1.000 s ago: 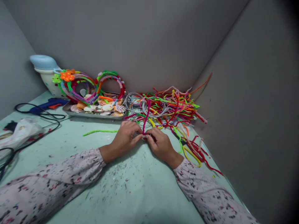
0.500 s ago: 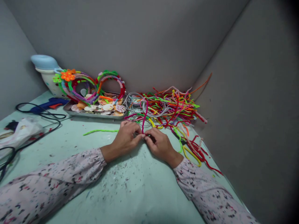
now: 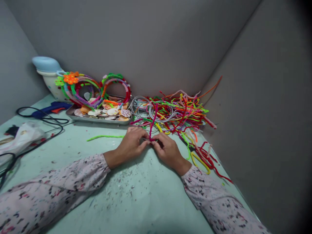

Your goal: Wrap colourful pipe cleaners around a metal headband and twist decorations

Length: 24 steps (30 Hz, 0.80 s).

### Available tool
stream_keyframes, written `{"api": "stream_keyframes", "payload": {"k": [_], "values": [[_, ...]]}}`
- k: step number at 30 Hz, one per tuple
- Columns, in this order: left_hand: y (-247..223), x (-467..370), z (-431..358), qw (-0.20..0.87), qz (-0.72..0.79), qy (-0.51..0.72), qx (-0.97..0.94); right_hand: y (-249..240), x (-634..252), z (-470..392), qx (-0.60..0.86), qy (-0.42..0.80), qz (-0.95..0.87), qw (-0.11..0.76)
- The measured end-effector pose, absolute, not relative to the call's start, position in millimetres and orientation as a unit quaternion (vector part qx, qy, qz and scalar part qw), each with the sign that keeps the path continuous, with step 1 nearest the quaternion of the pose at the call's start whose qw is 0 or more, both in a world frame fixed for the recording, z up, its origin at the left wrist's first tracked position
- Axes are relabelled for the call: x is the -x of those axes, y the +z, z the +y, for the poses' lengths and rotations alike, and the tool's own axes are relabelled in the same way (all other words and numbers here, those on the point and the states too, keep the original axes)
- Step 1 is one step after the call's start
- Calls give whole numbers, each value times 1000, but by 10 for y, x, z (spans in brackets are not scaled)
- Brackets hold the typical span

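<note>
A magenta pipe cleaner (image 3: 152, 125) stands up between my hands, its lower end bent at my fingertips. My right hand (image 3: 168, 149) pinches it low down, thumb against the forefinger. From the left, my left hand (image 3: 133, 143) is closed in a pinch on a thin grey strip (image 3: 145, 139) that runs toward the magenta bend; most of the strip is hidden by my fingers. Beside my left hand a bright green pipe cleaner (image 3: 104, 136) lies on the table.
Behind are a metal tray (image 3: 97, 120) of shells, headbands wrapped in pipe cleaners (image 3: 115, 78), grey wire hoops (image 3: 138, 107) and a heap of coloured pipe cleaners (image 3: 192, 107). On the left are a blue glue gun (image 3: 46, 110), black cable (image 3: 60, 125), plastic bag (image 3: 26, 136) and lidded bin (image 3: 48, 74).
The top of the magenta pipe cleaner has tilted to the right. My left fingertips have drawn slightly left, and more of the grey strip shows. My right hand has hardly moved.
</note>
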<state>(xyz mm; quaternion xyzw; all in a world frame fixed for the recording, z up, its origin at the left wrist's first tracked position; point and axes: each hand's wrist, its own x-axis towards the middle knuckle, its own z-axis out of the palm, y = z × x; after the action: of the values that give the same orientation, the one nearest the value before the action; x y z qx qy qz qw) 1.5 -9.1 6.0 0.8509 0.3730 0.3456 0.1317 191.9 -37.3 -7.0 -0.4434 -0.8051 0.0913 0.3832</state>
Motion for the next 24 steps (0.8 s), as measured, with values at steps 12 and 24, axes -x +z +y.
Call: {"api": "stream_keyframes", "payload": {"k": [12,24], "values": [[70,-13,-96,127,370,344,-853,-67,-1919,-367,443,90,-805,384],[73,-32,-112,114,384,343,-849,-63,-1916,-380,442,95,-804,386]]}}
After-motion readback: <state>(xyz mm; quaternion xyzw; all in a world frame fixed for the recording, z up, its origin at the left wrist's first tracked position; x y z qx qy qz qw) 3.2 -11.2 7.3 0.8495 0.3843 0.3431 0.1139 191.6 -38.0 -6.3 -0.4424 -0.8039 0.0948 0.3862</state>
